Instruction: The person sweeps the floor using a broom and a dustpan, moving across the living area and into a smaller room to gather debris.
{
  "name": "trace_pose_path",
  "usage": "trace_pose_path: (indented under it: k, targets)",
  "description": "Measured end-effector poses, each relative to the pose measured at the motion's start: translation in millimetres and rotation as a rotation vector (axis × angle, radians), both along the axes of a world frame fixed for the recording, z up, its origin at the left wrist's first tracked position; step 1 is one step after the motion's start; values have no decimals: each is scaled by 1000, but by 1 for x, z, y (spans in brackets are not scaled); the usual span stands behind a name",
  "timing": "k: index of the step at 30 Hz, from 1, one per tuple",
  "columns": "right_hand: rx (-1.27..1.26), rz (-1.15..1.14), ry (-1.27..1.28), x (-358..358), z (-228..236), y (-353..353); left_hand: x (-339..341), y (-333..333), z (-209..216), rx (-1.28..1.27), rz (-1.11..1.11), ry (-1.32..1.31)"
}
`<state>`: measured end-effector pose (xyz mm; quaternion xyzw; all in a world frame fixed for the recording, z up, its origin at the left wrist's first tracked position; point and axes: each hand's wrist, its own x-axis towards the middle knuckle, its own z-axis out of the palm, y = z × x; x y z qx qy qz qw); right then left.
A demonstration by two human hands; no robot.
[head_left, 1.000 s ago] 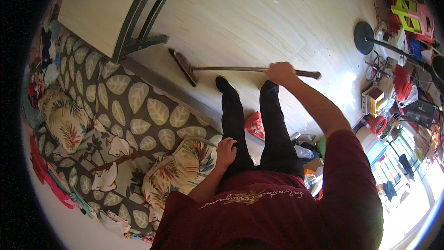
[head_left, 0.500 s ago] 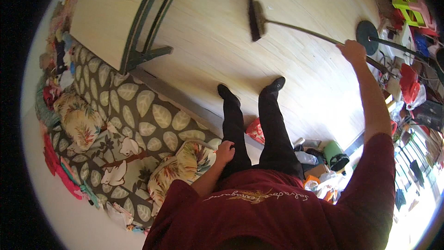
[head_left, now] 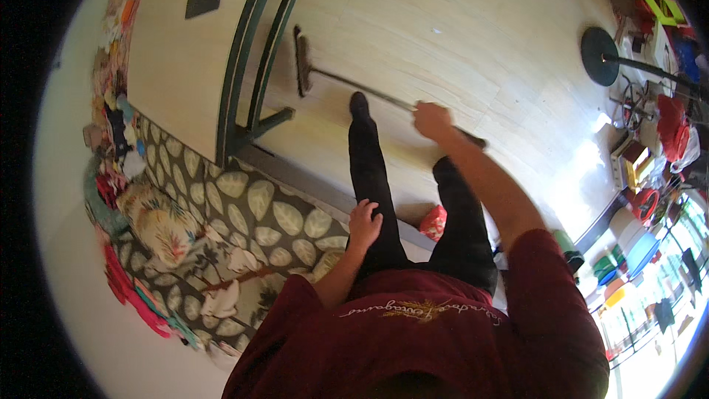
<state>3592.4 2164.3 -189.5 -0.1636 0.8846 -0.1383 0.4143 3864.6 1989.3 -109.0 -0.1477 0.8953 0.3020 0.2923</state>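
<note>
My right hand (head_left: 433, 120) is closed around the handle of a broom (head_left: 362, 89). The dark-bristled broom head (head_left: 303, 65) touches the pale floor beside the table's green legs, and the handle's end sticks out past my wrist. My left hand (head_left: 365, 224) holds nothing and lies against my left thigh with its fingers apart. My left foot is stepped forward, close to the broom handle.
A table (head_left: 170, 52) with green legs stands at left, a dark flat object (head_left: 204, 1) on it. Behind it is a leaf-patterned bed cover (head_left: 244, 207). At right are a round black stand base (head_left: 599, 55), a red bag (head_left: 670, 122) and clutter. A red patterned bag (head_left: 433, 222) sits near my feet.
My right hand has swept the broom leftward and nearer, from the open floor to beside the table legs. My left foot has stepped forward. The view has shifted slightly.
</note>
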Motion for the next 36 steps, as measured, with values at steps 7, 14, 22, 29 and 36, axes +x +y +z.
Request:
trace_pose_path:
  k: [7,14,22,29,36]
  targets:
    - [32,-255,-35,-61,-23,-148,-106,-105,-11,259,-20,-28]
    - [249,-298,-226,-109,-33,-12,-150,-189,12,153,21,-614]
    - [578,-506,61,-65,96,183,-290,-306,16,153,185,-93]
    - [517,-372,68,-46,38,183,-338,-417,-6,-286,5,-9]
    - [71,-120,-84,-74,-151,-35,-356,-415,-20,-516,-8,-174]
